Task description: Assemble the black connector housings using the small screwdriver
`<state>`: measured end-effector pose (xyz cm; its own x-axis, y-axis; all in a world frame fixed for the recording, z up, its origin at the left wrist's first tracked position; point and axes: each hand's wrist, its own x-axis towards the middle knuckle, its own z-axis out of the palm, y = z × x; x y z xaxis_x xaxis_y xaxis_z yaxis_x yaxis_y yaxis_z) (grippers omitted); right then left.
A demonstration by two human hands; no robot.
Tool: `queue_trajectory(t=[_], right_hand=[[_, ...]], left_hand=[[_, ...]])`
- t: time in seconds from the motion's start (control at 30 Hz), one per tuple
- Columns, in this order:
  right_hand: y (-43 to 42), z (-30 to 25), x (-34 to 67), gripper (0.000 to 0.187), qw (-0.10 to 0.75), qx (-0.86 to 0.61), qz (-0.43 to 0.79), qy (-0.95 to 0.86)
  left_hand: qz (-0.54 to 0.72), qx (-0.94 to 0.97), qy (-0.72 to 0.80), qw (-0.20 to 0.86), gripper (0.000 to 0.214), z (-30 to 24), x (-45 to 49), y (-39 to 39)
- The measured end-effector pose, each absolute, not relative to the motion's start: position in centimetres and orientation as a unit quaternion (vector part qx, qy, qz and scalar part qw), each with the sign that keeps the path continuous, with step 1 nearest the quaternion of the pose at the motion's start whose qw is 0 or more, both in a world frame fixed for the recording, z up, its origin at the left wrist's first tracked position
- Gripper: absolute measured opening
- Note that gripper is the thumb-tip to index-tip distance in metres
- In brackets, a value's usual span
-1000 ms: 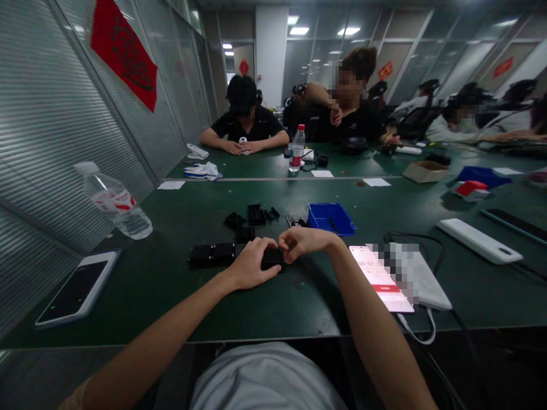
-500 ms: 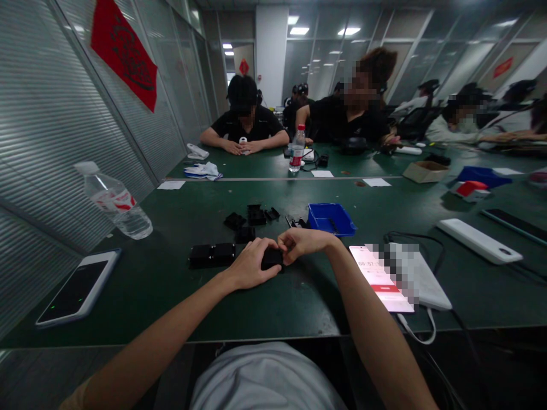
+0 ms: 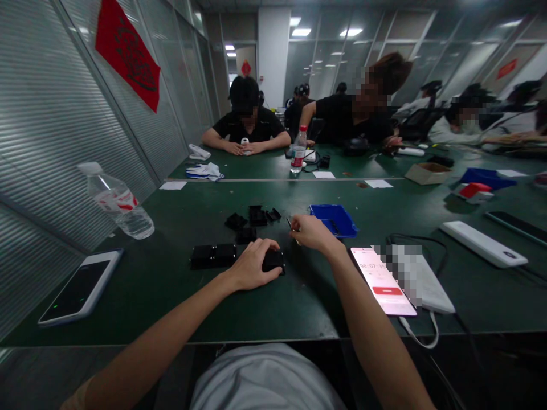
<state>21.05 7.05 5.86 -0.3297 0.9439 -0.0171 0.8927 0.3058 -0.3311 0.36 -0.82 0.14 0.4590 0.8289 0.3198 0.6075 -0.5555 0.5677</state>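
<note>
My left hand (image 3: 253, 265) lies over the right end of a row of black box-shaped parts on the green table. Its thumb and fingers are closed around a black block (image 3: 273, 260) at that end. Two more black blocks (image 3: 213, 255) with small shiny points at their edges extend to the left of it. Beside the blue tray, my right hand (image 3: 308, 229) has its fingers pinched together at some thin dark pieces (image 3: 289, 222). What those fingers hold is too small to make out. Just beyond my left hand sit several loose black plastic parts (image 3: 257, 215).
The blue tray (image 3: 348, 232) holds a few dark bits. A lit phone (image 3: 382, 290) and a cabled white device (image 3: 431, 285) lie to the right. Another phone (image 3: 79, 290) and a water bottle (image 3: 122, 205) are at left. Two people sit across the table.
My right hand has left the black block and moved up and right to the thin pieces by the blue tray. My left hand has stayed on the block.
</note>
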Motion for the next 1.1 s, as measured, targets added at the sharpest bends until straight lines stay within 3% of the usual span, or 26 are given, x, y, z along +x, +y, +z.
queue_trajectory(t=[0.2,0.4,0.63,0.8,0.97,1.1], right_hand=[[6.8,5.2,20.9,0.022,0.016,-0.595,0.109,-0.796],[6.6,5.6,21.0,0.03,-0.003,-0.608,0.125,-0.784],[7.1,5.5,21.4,0.026,0.031,-0.612,0.13,-0.78],[7.1,6.2,21.6,0.018,0.157,-0.621,0.134,-0.756],[7.2,6.7,21.7,0.023,0.337,-0.614,0.138,-0.7],[7.8,6.6,21.9,0.028,0.477,-0.547,0.214,-0.654]], left_hand=[[0.285,0.839,0.423,0.188,0.05,0.2,0.4,-1.0],[0.272,0.864,0.387,0.171,0.03,0.5,0.3,-1.0],[0.259,0.873,0.384,0.15,0.019,0.1,0.2,-0.8],[0.26,0.875,0.379,0.156,0.015,0.1,0.3,-0.8],[0.271,0.869,0.371,0.182,0.01,0.2,0.4,-0.8],[0.275,0.866,0.37,0.193,0.007,0.4,0.5,-0.9]])
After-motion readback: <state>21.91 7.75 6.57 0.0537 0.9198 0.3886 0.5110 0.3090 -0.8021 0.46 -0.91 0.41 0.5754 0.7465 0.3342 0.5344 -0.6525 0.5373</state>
